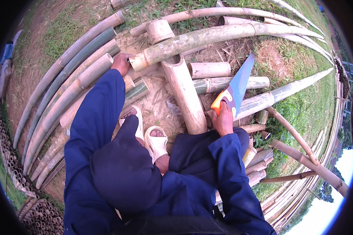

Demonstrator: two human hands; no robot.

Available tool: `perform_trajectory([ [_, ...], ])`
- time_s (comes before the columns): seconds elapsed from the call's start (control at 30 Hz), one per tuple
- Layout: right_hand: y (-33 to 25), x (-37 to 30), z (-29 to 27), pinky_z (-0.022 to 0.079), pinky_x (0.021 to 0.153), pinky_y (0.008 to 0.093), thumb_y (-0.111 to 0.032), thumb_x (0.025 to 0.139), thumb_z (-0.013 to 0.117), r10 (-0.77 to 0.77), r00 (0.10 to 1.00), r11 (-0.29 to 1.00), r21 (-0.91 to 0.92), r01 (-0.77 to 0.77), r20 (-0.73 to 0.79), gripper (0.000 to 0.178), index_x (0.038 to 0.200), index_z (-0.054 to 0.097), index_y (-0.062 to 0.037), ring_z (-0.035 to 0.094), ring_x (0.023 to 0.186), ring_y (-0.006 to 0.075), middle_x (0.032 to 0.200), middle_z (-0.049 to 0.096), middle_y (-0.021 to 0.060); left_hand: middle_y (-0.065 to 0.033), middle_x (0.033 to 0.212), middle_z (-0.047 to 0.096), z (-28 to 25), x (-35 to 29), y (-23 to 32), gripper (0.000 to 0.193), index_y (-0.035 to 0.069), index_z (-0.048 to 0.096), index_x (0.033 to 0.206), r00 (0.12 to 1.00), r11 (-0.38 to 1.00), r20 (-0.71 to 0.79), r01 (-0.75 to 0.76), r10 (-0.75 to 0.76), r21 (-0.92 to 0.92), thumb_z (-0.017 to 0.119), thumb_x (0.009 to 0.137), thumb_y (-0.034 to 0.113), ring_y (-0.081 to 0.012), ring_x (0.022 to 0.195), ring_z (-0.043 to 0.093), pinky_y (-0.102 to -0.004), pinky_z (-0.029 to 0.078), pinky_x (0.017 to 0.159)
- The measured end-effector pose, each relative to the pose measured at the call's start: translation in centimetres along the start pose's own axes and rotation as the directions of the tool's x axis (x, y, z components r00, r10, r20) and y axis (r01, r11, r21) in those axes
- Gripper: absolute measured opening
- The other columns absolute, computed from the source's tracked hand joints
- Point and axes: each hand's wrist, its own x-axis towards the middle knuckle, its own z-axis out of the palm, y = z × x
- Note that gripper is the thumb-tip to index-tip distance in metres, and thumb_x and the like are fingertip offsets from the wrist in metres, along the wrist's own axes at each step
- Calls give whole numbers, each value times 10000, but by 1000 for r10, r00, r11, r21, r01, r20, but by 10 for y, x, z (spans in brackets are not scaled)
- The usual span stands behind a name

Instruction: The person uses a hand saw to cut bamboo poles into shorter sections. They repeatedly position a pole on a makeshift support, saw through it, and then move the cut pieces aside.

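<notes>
A long pale bamboo pole point(184, 41) lies across a notched bamboo post point(184, 94) that slants away from my legs. At the pole's near cut end, my left hand point(122, 64) is closed against it, its fingertips partly hidden. My right hand point(222, 118) grips the orange handle of a handsaw point(241, 78). The saw's blue blade points up and away, apart from the pole. A short bamboo piece point(210, 70) lies just right of the post, with a greenish bamboo length point(231, 84) nearer to me.
Several long bamboo poles point(78, 78) fan out on the left. Further poles point(219, 13) lie beyond the notched post. Crossed bamboo poles point(302, 156) stand at the right over grass. Stacked cut bamboo point(43, 217) is at the lower left. My sandalled feet point(157, 141) rest on bare soil.
</notes>
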Motion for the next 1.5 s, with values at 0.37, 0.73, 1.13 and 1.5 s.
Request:
perform_trajectory([
  [0.37, -150, 95, -39, 404, 1110, 469, -169, 820, 751, -553, 829, 833, -30, 552, -81, 698, 1454, 481, -57, 497, 1356, 343, 1445, 530, 165, -265, 923, 690, 4, -1, 0, 179, 56, 753, 1046, 1000, 995, -23, -15, 13, -98, 682, 909, 147, -429, 898, 688, -432, 524, 783],
  [0.73, -162, 245, -17, 309, 1217, 559, -34, 844, 649, -689, 658, 490, -473, 732, 305, 508, 1334, 523, -79, 562, 1286, 328, 1257, 612, 111, -215, 918, 732, 3, -3, -1, 196, 13, 750, 1053, 1000, 987, -23, -19, 16, -157, 650, 913, 109, -330, 867, 716, -387, 527, 802],
  [1.13, -112, 148, -104, 366, 1200, 491, -122, 721, 749, -776, 489, 390, -307, 868, 397, 549, 1237, 565, -82, 607, 1137, 315, 1043, 596, 104, -99, 787, 709, -43, 2, 81, 195, 12, 768, 957, 979, 974, 64, -184, 193, -130, 697, 941, 193, -234, 717, 654, -384, 514, 717],
  [1.5, -65, 120, -74, 299, 1249, 488, -94, 785, 666, -711, 531, 412, -339, 846, 460, 409, 1190, 604, -108, 647, 1060, 272, 980, 616, 68, -173, 945, 756, -19, -2, 170, 229, 23, 790, 1013, 982, 984, -156, -126, 106, -124, 716, 913, 216, -295, 865, 716, -385, 540, 820],
])
